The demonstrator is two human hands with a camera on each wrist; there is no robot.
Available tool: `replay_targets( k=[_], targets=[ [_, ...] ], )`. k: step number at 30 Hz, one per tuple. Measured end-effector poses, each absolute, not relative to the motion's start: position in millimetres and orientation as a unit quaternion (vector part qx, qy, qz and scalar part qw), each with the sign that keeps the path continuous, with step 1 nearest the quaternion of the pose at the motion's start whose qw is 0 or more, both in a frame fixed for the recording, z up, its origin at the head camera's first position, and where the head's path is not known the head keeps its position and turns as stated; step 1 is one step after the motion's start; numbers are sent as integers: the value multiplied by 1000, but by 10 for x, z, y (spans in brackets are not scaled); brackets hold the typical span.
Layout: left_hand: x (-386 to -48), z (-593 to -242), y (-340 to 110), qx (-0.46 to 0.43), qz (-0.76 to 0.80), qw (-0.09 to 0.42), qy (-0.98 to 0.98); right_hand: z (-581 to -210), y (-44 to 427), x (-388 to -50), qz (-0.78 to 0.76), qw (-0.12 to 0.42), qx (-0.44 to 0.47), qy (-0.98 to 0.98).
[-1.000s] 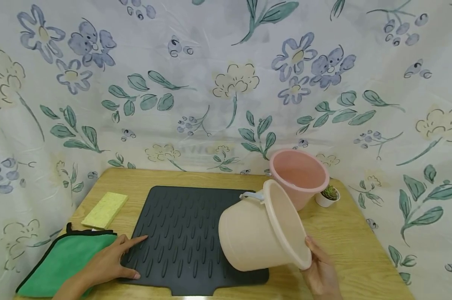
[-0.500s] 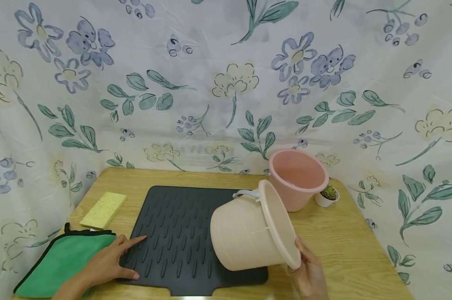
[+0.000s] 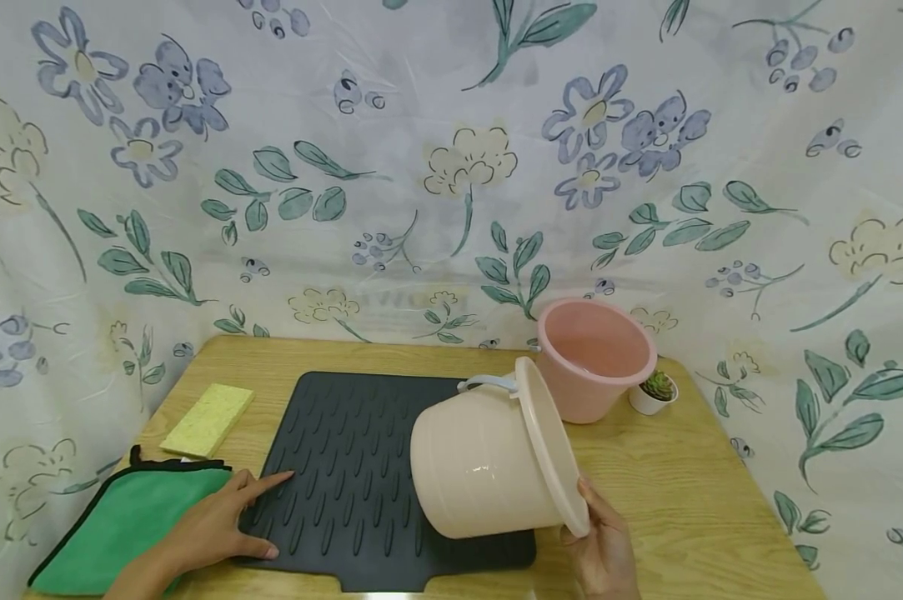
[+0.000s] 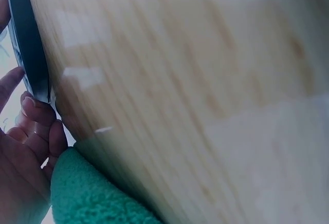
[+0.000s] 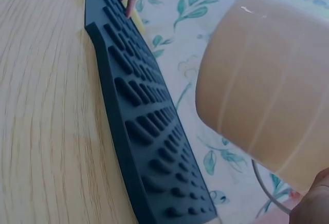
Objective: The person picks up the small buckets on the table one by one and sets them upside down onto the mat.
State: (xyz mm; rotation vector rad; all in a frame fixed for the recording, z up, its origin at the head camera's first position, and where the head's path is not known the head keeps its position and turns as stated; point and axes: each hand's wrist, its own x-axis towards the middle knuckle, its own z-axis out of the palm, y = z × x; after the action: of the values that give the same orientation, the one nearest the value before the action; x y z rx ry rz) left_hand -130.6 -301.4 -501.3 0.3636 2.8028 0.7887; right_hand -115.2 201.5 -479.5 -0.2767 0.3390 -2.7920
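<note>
A cream plastic bucket (image 3: 481, 467) with a pale handle is tilted on its side above the right part of a black ribbed drying mat (image 3: 346, 475). Its mouth points right. My right hand (image 3: 603, 546) grips the lower part of the rim. In the right wrist view the bucket (image 5: 267, 80) hangs clear of the mat (image 5: 149, 116). My left hand (image 3: 214, 521) rests on the mat's left edge, index finger stretched and thumb apart. The left wrist view shows this hand (image 4: 28, 152) at the mat's corner, beside a green cloth (image 4: 92, 193).
A pink bucket (image 3: 594, 392) stands at the back right, close to a small potted succulent (image 3: 655, 392). Left of the mat lie a yellow sponge cloth (image 3: 208, 421) and the green cloth. A floral curtain (image 3: 391, 208) hangs behind the wooden table (image 3: 691, 500).
My right hand has carried the cream bucket to the left, farther over the mat. The left hand has kept its place on the mat's edge.
</note>
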Motion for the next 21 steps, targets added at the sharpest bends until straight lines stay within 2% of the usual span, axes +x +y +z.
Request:
replay_targets(
  k=[12,21],
  targets=[
    [-1328,-4929,-2954,98,230,110,962,-4833,1869,-1146,-973,171,-106,116],
    [-1324,-4741,-2801,82,262,82,958,-4841,1802,-1151,-971,185,-119,96]
  ],
)
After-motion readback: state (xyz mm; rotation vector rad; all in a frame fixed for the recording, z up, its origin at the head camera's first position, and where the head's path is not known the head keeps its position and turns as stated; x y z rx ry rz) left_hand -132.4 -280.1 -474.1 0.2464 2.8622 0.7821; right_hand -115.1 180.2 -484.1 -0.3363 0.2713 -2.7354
